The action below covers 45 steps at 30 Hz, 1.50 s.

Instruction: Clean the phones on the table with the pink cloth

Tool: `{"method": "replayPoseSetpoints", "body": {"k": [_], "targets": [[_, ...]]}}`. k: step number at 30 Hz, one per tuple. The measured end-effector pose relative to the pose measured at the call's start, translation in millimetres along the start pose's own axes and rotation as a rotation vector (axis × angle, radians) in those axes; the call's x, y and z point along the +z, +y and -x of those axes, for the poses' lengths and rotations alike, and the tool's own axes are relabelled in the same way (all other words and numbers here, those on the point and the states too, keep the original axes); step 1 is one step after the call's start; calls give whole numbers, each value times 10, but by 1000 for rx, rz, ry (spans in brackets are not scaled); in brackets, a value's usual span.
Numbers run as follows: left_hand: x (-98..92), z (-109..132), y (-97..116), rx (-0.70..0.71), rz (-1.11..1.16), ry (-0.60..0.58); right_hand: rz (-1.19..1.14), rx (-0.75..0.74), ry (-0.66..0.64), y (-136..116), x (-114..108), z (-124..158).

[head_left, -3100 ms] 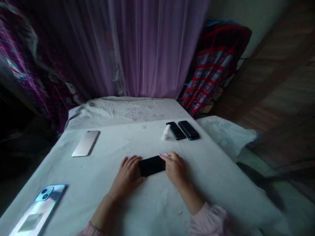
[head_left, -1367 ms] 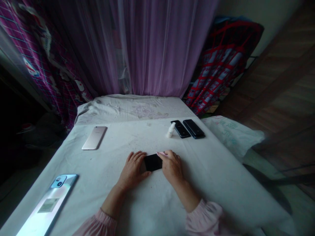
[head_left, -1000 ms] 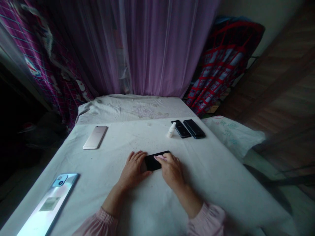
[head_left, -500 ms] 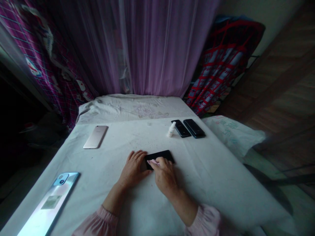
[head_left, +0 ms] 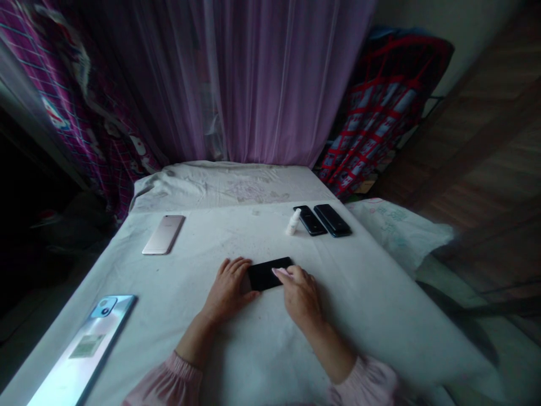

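Observation:
A black smartphone (head_left: 267, 274) lies screen-side up on the white-covered table, its left end held between the thumb and fingers of my left hand (head_left: 228, 287). My right hand (head_left: 305, 296) is closed around a small pink cloth (head_left: 282, 273) and presses it on the right part of the dark screen. Most of the cloth is hidden inside the fingers. Beyond the right hand stands a small white spray bottle (head_left: 292, 223), upright.
Beside the bottle lie a black phone (head_left: 313, 221) and another dark phone (head_left: 333, 220). A rose-gold phone (head_left: 164, 234) rests at the back left, and a shiny blue phone (head_left: 84, 349) at the near left. A plastic bag (head_left: 401, 231) hangs past the table's right edge.
My right hand has slid the pink cloth to the right across the phone's screen, uncovering more of its middle. The left hand and the phone have stayed in place.

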State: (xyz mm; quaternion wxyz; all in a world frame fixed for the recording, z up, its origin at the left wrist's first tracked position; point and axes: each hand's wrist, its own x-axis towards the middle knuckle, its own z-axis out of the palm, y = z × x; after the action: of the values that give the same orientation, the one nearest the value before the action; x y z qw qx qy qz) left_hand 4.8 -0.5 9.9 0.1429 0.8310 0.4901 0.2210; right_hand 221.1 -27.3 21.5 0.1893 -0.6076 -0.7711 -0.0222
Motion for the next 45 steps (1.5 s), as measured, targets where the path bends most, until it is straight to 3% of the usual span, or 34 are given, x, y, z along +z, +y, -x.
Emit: {"method": "replayPoseSetpoints", "body": {"k": [3,6,9,14,17,24,27,30,37,40,45], "targets": [[7,3,-2,4,5,12,-65,-96,-4,-299,46,36],[6,0,1,-4,4,22,-82,-131,-8,-417,48,80],[6,-5,-3,1,1,12,-85,-127,-9,-277,17,117],[13,-2,-23,4,-5,5,-4,2,24,220,-75,154],[17,3,-30,9,-8,1,64,49,34,320,-100,163],[6,-8,-2,-1,-14,17,-78,-122,34,-270,11,133],[5,-16,6,-2,-19,20,-97,-163,32,-401,35,131],[19,-13,-10,10,-18,20,-98,-173,39,-267,12,156],[24,-4,-28,2,-4,7,46,-41,46,389,-109,198],[4,-4,-11,-2,-3,-8,93,14,19,442,-113,135],[-13,-2,8,0,-6,-21,90,51,-34,306,-61,-141]]}}
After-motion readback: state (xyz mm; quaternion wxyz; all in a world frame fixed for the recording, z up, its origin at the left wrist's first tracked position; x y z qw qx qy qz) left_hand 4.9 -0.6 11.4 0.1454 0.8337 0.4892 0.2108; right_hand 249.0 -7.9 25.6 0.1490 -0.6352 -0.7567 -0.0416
